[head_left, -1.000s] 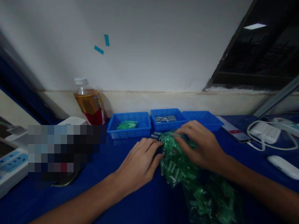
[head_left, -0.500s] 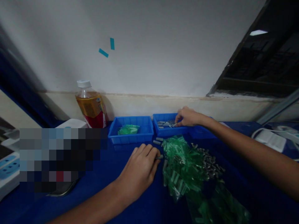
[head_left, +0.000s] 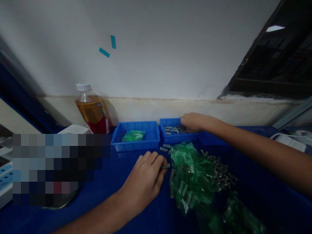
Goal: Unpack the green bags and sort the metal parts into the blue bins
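My left hand [head_left: 147, 177] is closed, fingers curled, with the end of a small grey metal piece [head_left: 165, 166] sticking out by its thumb and forefinger. It rests on the blue tabletop, just left of a heap of clear green plastic bags [head_left: 186, 162]. My right hand [head_left: 192, 122] reaches over the rim of the right blue bin [head_left: 179, 139], which holds loose small metal parts [head_left: 172, 130]. Its fingers bend down among those parts, their tips hidden. Two short grey pieces [head_left: 165, 148] lie in front of that bin.
Left of that bin stands another blue bin [head_left: 135, 146] with a green bag [head_left: 133, 136] inside. A drink bottle [head_left: 94, 112] stands by the wall. Metal fittings [head_left: 223, 174] are piled right of the bags. A power strip [head_left: 6, 178] lies at far left, beside a blurred-out patch.
My right hand has dipped lower into the right bin, and the metal piece at its fingertips is out of sight. My left hand keeps its hold. The view has shifted slightly.
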`<state>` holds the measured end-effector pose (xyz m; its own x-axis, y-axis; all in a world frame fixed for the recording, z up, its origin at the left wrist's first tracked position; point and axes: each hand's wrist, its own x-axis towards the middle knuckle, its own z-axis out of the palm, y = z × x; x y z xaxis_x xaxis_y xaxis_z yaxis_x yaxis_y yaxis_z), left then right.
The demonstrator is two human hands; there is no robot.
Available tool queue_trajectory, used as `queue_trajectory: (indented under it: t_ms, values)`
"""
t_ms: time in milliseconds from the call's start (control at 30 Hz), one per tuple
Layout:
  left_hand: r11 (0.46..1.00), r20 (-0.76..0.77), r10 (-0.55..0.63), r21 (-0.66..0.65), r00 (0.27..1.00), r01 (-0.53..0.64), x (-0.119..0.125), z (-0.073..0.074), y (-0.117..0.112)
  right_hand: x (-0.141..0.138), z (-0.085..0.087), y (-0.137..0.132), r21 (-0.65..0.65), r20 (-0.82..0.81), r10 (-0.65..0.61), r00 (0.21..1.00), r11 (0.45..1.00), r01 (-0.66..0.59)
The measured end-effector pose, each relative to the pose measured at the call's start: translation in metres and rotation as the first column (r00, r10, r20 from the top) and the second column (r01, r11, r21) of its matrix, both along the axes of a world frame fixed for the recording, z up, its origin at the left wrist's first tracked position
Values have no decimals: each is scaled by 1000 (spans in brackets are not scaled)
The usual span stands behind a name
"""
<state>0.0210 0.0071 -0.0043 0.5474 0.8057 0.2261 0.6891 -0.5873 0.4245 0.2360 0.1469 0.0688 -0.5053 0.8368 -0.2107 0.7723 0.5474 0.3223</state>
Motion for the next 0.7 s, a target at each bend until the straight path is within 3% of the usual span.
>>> queue_trajectory:
  t_ms: [333, 567, 700]
  values:
    - [999, 27, -3, 41, 1000, 2, -1, -2, -1, 30, -6, 7, -44, -144, 7, 990, 999, -13]
    - [998, 20, -10, 54, 1000, 9, -1, -6, 0, 19, -5, 11, -43, -109, 23, 994, 999, -28]
    - [998, 122, -36, 57, 992, 29, -2, -7, 2, 18, 4, 1, 15, -156, 32, 987, 999, -30]
